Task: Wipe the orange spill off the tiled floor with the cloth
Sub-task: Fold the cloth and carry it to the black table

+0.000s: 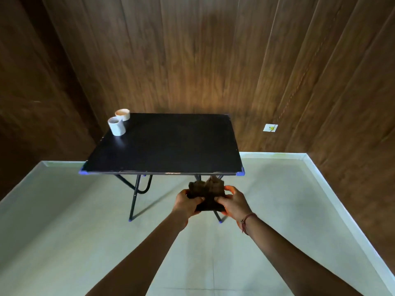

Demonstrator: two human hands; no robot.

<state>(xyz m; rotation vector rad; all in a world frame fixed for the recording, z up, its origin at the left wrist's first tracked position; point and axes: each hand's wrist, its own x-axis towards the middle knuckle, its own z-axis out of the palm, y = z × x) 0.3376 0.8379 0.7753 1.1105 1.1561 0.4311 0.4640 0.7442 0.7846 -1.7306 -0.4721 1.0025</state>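
Note:
A dark brown cloth (206,194) is bunched up in the air in front of me, just below the near edge of the table. My left hand (186,202) grips its left side and my right hand (233,202) grips its right side, fingers curled round the fabric. The pale tiled floor (85,231) spreads out under my arms. No orange spill shows on the floor in this view.
A black folding table (166,146) with blue corner caps stands ahead on thin metal legs. Two white cups (117,126) sit at its far left corner. Wood-panelled walls close the room behind and on both sides, with a white wall socket (270,127) at the right.

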